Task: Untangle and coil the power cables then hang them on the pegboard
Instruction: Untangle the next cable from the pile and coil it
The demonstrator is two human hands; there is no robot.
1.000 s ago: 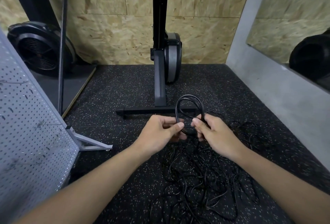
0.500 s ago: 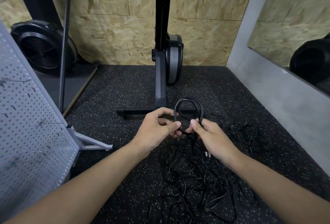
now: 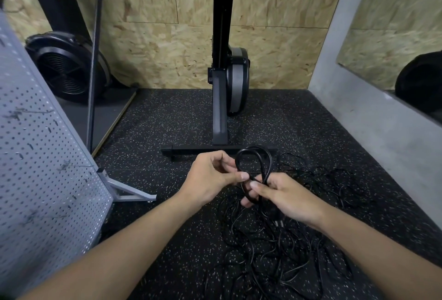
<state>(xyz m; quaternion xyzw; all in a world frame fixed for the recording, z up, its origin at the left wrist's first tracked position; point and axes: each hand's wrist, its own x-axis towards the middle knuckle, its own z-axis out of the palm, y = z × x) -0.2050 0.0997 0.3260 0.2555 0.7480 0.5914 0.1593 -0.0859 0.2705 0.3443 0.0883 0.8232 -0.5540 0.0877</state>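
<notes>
Head view, notes left to right.

- Pegboard [image 3: 43, 168]: well to the left of the left fingers, on its angled foot. A few small hooks are on it, and I can make out no cable on any of them. Hanging has not begun.
- Left hand [image 3: 208, 177]: thumb and forefinger are closed together in a pinch at the foot of the cable loop [image 3: 236, 163], and the other fingers are curled behind. A second ago this pinch sat a little to the left of the loop, so it has slid in to the crossing.
- The loop stands upright just above both sets of fingertips. It is about the size it was a second ago, and there is only the one turn.
- Right hand [image 3: 289, 197]: fingers are curled round the doubled strands directly under the loop, touching the left thumb tip. It has closed in toward the left hand and gripped lower.
- Tangle of cables [image 3: 270, 247]: on the speckled floor below and to the right of the right fingers, loose and crossed over itself. Strands run from it up into the right hand. Something like a plug shows under the right palm, but it is too small to be sure.

Judgement: both hands now meet at one point, so the first turn looks secured, and coiling has barely started. Most of the length is not yet untangled.

Containers: none in view. No bin, box or tray is near either hand.
</notes>
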